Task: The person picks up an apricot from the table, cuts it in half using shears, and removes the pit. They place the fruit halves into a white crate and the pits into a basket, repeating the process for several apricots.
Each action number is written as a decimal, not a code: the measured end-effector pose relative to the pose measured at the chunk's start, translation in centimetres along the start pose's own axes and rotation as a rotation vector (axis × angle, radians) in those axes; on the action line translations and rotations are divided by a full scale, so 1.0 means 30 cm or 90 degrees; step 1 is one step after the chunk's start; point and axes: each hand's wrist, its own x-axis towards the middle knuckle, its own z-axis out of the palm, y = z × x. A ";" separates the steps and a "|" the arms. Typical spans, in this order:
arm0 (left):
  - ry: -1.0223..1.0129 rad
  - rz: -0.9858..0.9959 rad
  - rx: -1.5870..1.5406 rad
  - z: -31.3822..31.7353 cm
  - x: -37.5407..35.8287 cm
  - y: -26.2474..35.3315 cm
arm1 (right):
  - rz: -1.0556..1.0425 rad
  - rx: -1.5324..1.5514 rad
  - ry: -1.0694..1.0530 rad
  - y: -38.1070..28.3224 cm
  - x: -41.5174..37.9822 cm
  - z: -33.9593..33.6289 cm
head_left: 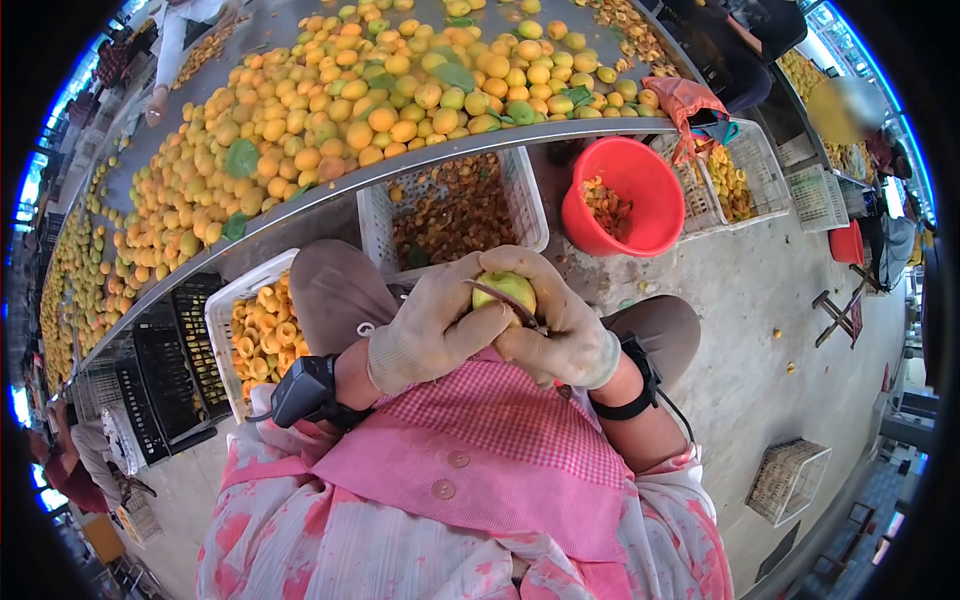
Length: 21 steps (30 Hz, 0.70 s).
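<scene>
Both my hands wear pale work gloves and meet in front of my chest. Between them is a green-yellow apricot [513,288]. My left hand [430,315] is closed on its left side, thumb across the front. From the right, my right hand [562,325] wraps its fingers and thumb round the same fruit. A thin, dark, curved strip [508,301] lies across the front of the apricot, between the two thumbs; I cannot tell whether it is a blade. The fruit's lower part is hidden by the gloves.
A metal-edged table [400,160] heaped with apricots [330,120] spans ahead. Under its edge stand a white crate [536,205] of brown scraps and a red bucket [655,215]. Halved apricots [265,335] fill a crate at my left knee. An overturned basket [790,480] lies on the right floor.
</scene>
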 end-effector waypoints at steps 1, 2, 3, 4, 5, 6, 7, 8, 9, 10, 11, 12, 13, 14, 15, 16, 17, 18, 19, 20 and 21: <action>-0.023 0.061 0.067 -0.009 -0.010 -0.019 | -0.001 0.003 0.000 0.004 0.000 0.004; -0.047 0.122 0.134 -0.015 -0.017 -0.029 | -0.006 0.013 0.007 0.009 -0.002 0.009; -0.049 0.120 0.135 -0.017 -0.017 -0.023 | -0.012 0.023 0.013 0.013 -0.003 0.013; -0.048 0.086 0.068 -0.018 -0.015 -0.009 | -0.012 0.026 0.015 0.016 -0.006 0.014; -0.048 0.051 0.002 -0.018 -0.016 -0.002 | -0.005 0.040 0.004 0.019 -0.009 0.014; -0.049 0.049 0.001 -0.020 -0.022 -0.010 | 0.002 0.053 -0.007 0.020 -0.013 0.012; -0.068 0.069 -0.003 -0.026 -0.030 -0.025 | 0.010 0.065 -0.018 0.020 -0.016 0.007; -0.086 0.091 -0.006 -0.031 -0.035 -0.032 | 0.016 0.077 -0.032 0.019 -0.018 0.002; -0.085 0.090 -0.003 -0.026 -0.037 -0.018 | 0.020 0.088 -0.047 0.017 -0.018 -0.003; -0.073 -0.018 -0.115 -0.013 -0.038 0.009 | 0.015 0.089 -0.055 0.018 -0.022 -0.006; -0.056 -0.123 -0.220 -0.008 -0.036 0.032 | 0.026 0.026 -0.038 0.023 -0.032 -0.006; -0.103 -0.094 -0.204 -0.016 -0.034 -0.005 | 0.020 -0.043 -0.034 0.027 -0.021 -0.009; -0.090 -0.070 -0.220 -0.019 -0.049 -0.011 | -0.181 -0.122 -0.054 0.112 0.014 -0.029; -0.095 0.006 -0.064 -0.032 -0.039 -0.047 | -0.050 0.009 -0.044 0.074 -0.002 -0.018; -0.058 -0.120 -0.200 -0.026 -0.046 -0.022 | -0.042 -0.002 -0.014 0.065 0.011 -0.014; -0.045 -0.102 -0.187 -0.026 -0.019 -0.042 | -0.005 0.023 0.014 0.079 0.022 -0.025; -0.070 -0.159 -0.235 -0.034 -0.026 -0.073 | -0.012 0.032 0.032 0.078 0.028 -0.030; -0.049 -0.210 -0.306 -0.034 -0.018 -0.059 | -0.013 0.046 0.057 0.077 0.036 -0.025; -0.031 -0.262 -0.381 -0.037 -0.004 -0.047 | -0.012 0.061 0.086 0.067 0.048 -0.022; -0.030 -0.254 -0.372 -0.041 0.007 -0.042 | -0.023 0.056 0.080 0.056 0.056 -0.022; 0.035 -0.207 -0.294 -0.042 0.012 -0.041 | -0.030 0.075 0.121 0.046 0.058 -0.016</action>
